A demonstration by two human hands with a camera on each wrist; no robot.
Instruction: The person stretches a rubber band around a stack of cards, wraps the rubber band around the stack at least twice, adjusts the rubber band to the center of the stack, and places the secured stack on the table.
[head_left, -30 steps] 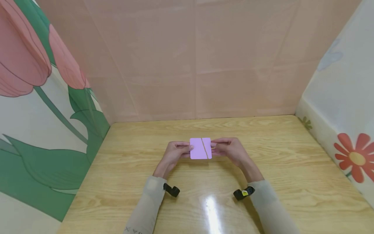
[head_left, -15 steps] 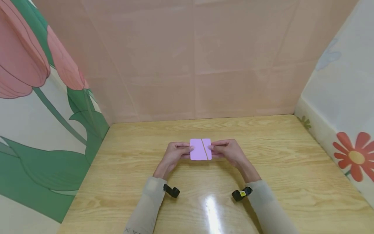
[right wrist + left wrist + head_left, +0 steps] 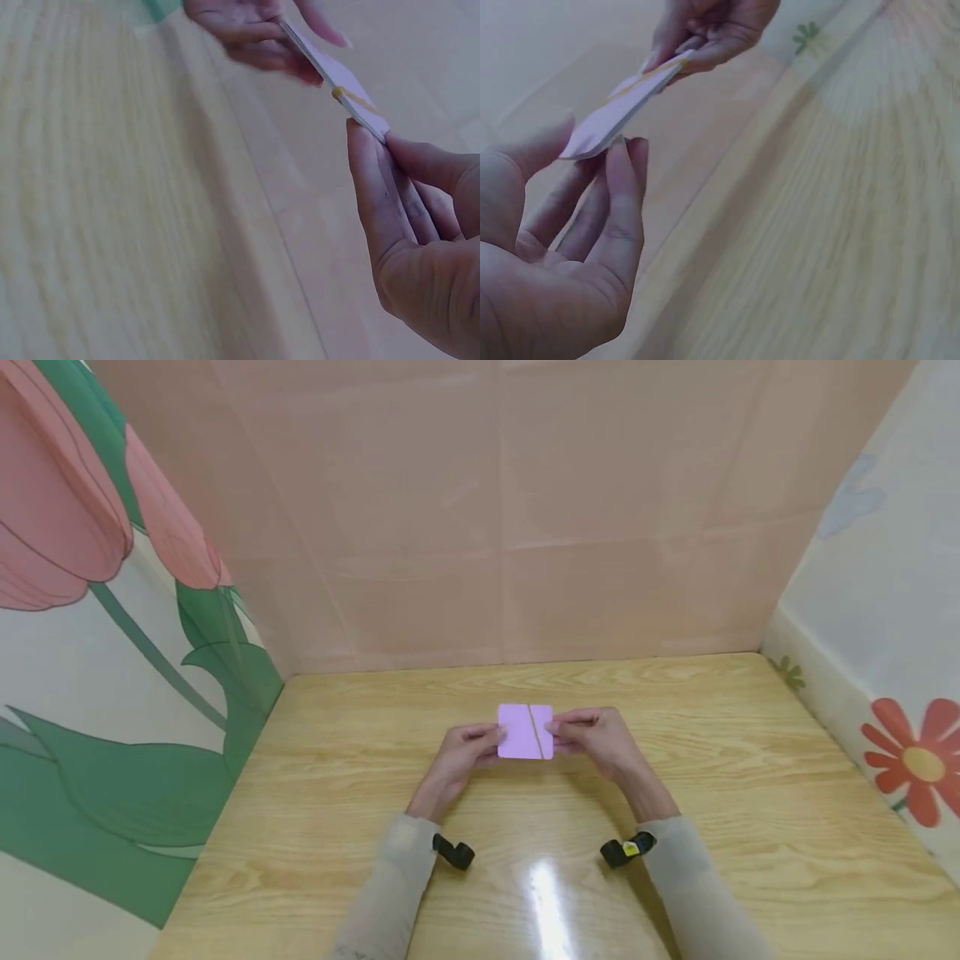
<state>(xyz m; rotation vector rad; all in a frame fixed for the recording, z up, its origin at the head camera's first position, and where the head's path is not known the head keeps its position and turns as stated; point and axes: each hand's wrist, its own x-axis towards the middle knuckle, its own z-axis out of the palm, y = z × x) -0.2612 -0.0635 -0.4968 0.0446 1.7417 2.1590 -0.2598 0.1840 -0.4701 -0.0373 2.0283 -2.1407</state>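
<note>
A thin square lilac pad [image 3: 516,733] with rounded corners is held up above the table, facing me. Around it runs a yellowish rubber band [image 3: 536,732], slanting across the face nearer the right side. My left hand [image 3: 463,755] pinches the left edge, thumb in front and fingers behind. On the opposite edge, my right hand [image 3: 606,745] pinches it the same way, its thumb just beside the band. In the right wrist view the pad [image 3: 341,75] appears edge-on, with the band [image 3: 352,97] wrapped over its edge. The back of the pad is hidden in the head view.
A wood-grain table [image 3: 360,893] lies under both hands. Behind it rises a pinkish cloth backdrop [image 3: 495,527]. Flower-printed walls, the left panel [image 3: 150,793] and the right panel [image 3: 862,610], stand at the sides. Black wrist cameras are strapped on both wrists.
A second ago a bit of rubber band stuck out at the right fingers; now it does not show there. Both hands and the pad have shifted slightly right and up in the head view.
</note>
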